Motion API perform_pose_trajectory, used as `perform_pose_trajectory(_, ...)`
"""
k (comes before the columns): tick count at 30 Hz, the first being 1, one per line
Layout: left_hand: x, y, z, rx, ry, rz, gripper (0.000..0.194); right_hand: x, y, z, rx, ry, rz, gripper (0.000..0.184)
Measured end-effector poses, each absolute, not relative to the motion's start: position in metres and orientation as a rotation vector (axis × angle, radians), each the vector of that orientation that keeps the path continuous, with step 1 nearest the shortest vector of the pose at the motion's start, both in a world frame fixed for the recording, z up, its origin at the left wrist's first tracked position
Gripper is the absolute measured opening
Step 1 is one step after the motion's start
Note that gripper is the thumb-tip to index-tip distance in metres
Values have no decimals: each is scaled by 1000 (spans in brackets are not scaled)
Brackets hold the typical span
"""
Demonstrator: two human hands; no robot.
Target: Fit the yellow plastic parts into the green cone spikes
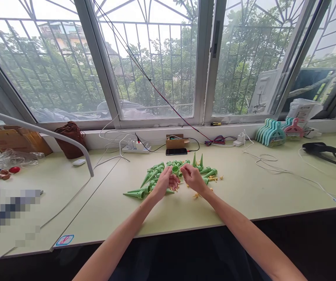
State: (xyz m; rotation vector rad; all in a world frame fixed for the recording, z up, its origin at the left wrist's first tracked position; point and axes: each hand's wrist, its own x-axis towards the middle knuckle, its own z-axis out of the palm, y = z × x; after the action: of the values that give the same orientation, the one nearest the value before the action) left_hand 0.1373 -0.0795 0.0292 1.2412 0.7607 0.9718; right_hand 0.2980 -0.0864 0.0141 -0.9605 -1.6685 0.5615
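Note:
My left hand [165,180] is closed around a green plastic watering spike [175,170], its round open end turned up toward me. Beside that rim, my right hand [193,178] has its fingers pinched together; whatever is in them is too small to make out. Many more green spikes [153,175] lie in a loose pile around and behind both hands, with two cone points [201,160] standing upright at the right. Small yellow plastic pieces [196,195] are scattered by my right wrist, and others [213,178] lie farther right.
Behind the pile lie a black phone [176,151] and a small cardboard box [176,142]. A power strip [137,146] and cables run along the window. Teal hangers [270,132] and black straps [328,152] are at right. A white curved bar [77,144] crosses the left side.

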Motion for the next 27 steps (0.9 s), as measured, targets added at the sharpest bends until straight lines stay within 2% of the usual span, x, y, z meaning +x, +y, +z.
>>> perform_pose_trajectory(27,136,-82,32,1483,852,993,48,300,-83,14,-1055,-1670,547,37)
